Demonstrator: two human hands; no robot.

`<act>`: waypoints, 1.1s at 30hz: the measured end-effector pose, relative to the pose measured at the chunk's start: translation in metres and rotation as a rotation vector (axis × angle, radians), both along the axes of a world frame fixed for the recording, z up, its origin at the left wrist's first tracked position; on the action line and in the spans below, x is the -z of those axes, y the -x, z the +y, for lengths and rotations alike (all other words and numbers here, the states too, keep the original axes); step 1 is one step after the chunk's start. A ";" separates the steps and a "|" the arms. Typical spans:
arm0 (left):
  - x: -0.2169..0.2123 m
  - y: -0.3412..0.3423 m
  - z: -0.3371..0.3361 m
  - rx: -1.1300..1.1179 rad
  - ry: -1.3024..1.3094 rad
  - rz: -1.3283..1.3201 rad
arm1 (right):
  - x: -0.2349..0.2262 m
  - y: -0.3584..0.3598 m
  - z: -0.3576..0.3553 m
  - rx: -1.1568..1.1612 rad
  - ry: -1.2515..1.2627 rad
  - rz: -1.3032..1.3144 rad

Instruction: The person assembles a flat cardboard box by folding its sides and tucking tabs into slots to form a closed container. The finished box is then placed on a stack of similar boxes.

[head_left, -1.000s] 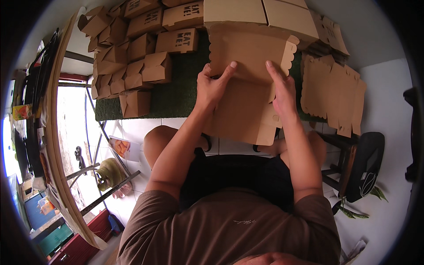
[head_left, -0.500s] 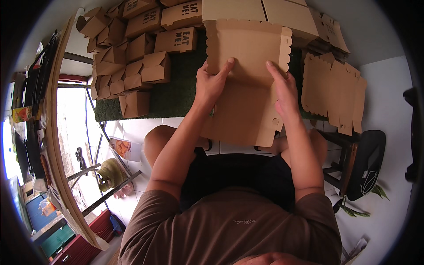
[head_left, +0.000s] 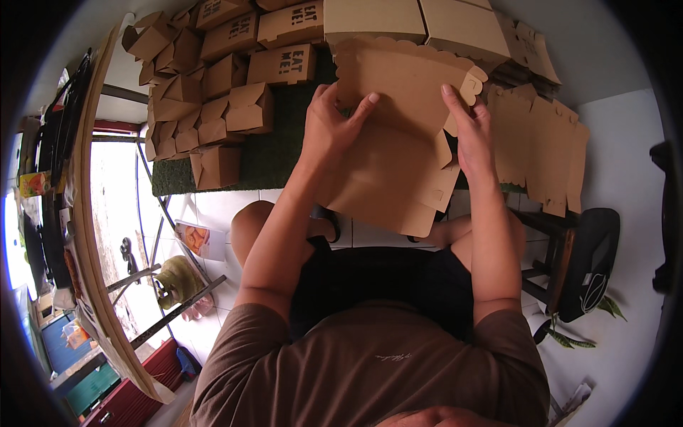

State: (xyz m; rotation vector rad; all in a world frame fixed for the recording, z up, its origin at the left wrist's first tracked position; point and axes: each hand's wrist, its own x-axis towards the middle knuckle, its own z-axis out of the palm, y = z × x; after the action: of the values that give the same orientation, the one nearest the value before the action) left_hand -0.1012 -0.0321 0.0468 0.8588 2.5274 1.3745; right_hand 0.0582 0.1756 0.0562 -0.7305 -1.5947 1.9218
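Both hands grip the flat cardboard box blank [head_left: 398, 142]: left hand [head_left: 333, 128] and right hand [head_left: 471, 132] pinching opposite sides, long axis running away from the body.

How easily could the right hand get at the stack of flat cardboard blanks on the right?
Probably easily: the right hand sits just left of the flat cardboard blanks, nothing between them, but its grip on the half-folded cardboard box must release first.
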 end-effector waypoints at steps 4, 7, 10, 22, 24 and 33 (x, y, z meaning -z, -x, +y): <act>-0.004 -0.037 -0.003 -0.323 -0.190 0.425 | 0.002 0.000 0.001 0.022 0.022 0.011; -0.006 -0.081 -0.016 -0.190 -0.404 -0.089 | 0.000 -0.005 0.006 -0.002 0.079 -0.024; 0.004 -0.116 -0.012 0.075 -0.481 -0.792 | -0.004 -0.014 0.016 -0.071 0.088 -0.082; 0.043 -0.123 0.019 -0.047 -0.620 -0.968 | 0.005 -0.019 0.025 -0.097 0.534 -0.306; 0.043 -0.123 0.021 -0.083 -0.608 -0.939 | 0.006 -0.022 0.022 -0.087 0.555 -0.302; 0.037 -0.099 0.034 -0.331 -0.492 -1.028 | 0.003 -0.022 0.009 -0.125 0.378 -0.342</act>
State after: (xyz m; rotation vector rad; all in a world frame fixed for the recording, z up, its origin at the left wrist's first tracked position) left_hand -0.0021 0.0020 0.0098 -0.2613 1.5748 1.8916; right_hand 0.0799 0.1850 0.0535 -1.1934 -1.5088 2.3217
